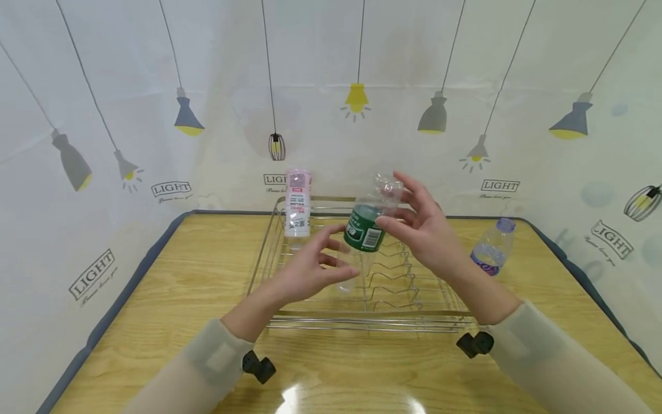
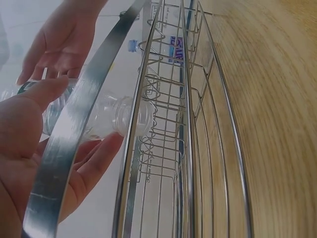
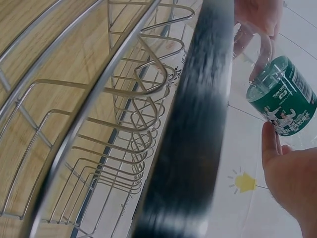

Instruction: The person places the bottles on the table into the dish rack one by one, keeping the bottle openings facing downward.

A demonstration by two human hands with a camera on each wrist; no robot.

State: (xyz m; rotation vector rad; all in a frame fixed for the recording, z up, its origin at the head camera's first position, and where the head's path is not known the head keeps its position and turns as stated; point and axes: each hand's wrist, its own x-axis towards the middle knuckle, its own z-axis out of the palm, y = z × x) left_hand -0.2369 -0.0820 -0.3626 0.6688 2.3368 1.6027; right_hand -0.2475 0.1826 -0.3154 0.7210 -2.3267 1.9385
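The right hand (image 1: 429, 230) grips the base end of a green-labelled bottle (image 1: 364, 227) between thumb and fingers, while the left hand (image 1: 310, 264) curls round its lower part, thumb and fingers well apart across the bottle's width. The left wrist view shows the clear mouth (image 2: 146, 118) plainly, faint in the head view, and the right wrist view shows white figures (image 3: 285, 119) on the label. Tilted and mouth down, the bottle lies between both hands, above the wire rack (image 1: 372, 314).
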